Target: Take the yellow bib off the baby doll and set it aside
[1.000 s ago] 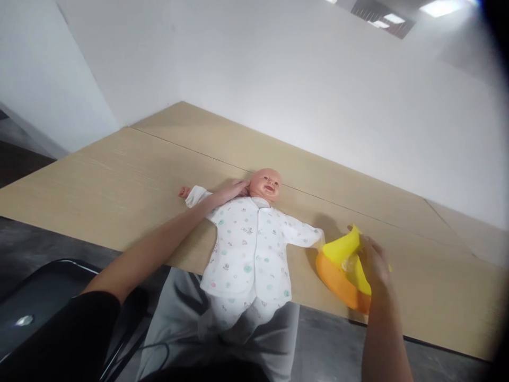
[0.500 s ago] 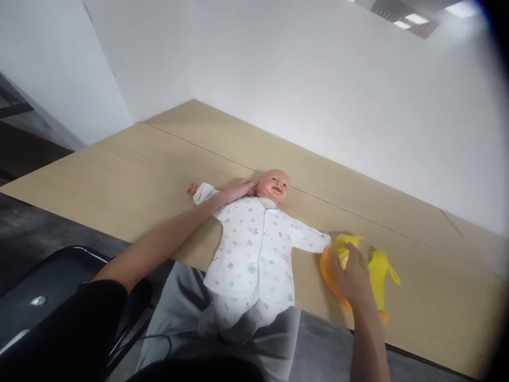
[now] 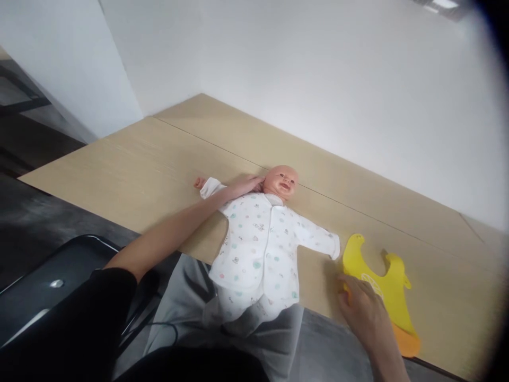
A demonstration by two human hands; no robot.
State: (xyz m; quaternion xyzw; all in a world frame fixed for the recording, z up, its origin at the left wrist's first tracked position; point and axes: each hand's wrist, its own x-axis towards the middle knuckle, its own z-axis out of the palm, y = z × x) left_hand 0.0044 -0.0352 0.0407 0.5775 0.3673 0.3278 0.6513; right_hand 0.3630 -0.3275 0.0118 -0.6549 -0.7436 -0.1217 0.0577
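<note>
A baby doll [image 3: 260,239] in a white printed suit lies face up on the wooden table [image 3: 131,164], its legs hanging over the near edge onto my lap. My left hand [image 3: 248,184] reaches along the doll's shoulder and rests against its neck, fingers stretched toward the back of the head. A yellow bib [image 3: 384,284] with an orange pocket lies flat on the table to the doll's right. My right hand [image 3: 362,307] rests on the bib's left edge, fingers extended and pressing down.
A black chair [image 3: 43,286] stands at the lower left beside my lap. White walls close off the back of the table. A seam runs across the tabletop behind the doll's head.
The bib was held folded in my right hand; it has been laid out flat on the table, and the hand now rests on its left edge. The left hand stayed at the doll's neck.
</note>
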